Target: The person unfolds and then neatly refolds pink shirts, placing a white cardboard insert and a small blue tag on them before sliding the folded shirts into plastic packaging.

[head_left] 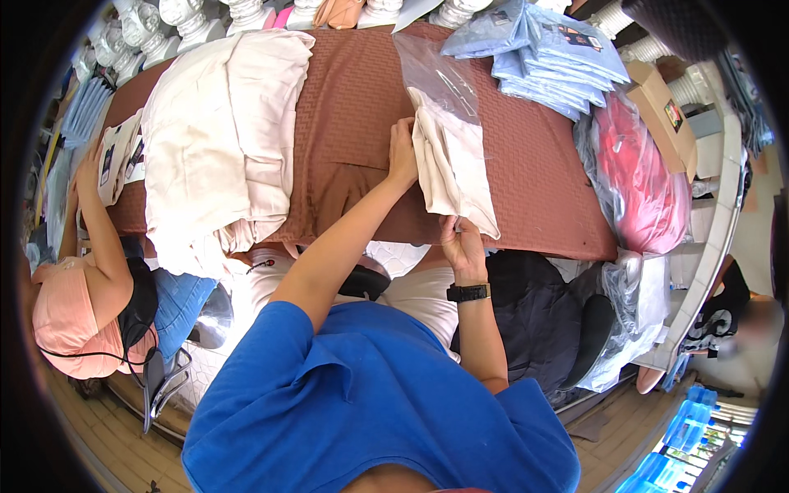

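A folded cream garment lies partly inside a clear plastic bag on the brown cloth in front of me. The bag's far end lies flat, with no garment in it. My left hand grips the left edge of the garment, its fingertips partly hidden at that edge. At the near end, my right hand pinches the lower edge of the bagged garment between thumb and fingers. A dark watch circles my right wrist. To the left of my left hand lies a large stack of cream garments.
A brown cloth covers the table. Bagged light blue shirts are piled at the far right, beside a cardboard box and bagged red garments. At left, another person reaches toward folded items. White balusters line the back.
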`<state>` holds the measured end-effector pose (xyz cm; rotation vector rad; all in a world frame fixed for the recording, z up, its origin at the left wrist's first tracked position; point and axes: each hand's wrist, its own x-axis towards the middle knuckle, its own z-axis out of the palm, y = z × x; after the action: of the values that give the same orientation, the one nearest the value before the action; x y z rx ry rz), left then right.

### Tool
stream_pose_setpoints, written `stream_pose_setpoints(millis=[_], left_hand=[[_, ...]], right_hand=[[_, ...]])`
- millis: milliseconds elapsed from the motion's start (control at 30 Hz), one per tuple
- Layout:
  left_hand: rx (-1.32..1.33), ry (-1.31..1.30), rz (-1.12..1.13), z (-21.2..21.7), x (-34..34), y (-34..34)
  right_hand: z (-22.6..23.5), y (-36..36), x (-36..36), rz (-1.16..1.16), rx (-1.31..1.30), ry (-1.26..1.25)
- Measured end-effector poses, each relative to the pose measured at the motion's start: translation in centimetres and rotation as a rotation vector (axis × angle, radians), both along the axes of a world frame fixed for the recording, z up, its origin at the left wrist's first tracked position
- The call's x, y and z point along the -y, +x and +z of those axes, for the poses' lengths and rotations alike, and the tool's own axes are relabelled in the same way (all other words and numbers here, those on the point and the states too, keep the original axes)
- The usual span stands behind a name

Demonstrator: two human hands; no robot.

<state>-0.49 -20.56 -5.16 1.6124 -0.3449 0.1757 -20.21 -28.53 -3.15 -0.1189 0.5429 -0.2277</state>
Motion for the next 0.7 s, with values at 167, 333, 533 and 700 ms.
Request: stream_pose_setpoints(millis=[167,333,533,700], left_hand=[[-0.582,-0.375,-0.356,2.2,-1.0,-0.9],[-0.59,-0.515,-0.402,0.1,-1.7,-3.1],[-0.225,-0.286,-0.267,0.1,-1.8,-2.0],[0.167,-0.334,-0.038,1.8,0.0,-0.5]], right_hand=[[-0.4,-0.2,0.3,0.012,-0.016,-0.026],[2.5,0.5,-2.6,0.041,-0.09,-0.383],[0.9,0.9,-2.0,0.016,-0.041,-0.373],[-1.6,0.5,0.3,-0.056,0.04,0.072]])
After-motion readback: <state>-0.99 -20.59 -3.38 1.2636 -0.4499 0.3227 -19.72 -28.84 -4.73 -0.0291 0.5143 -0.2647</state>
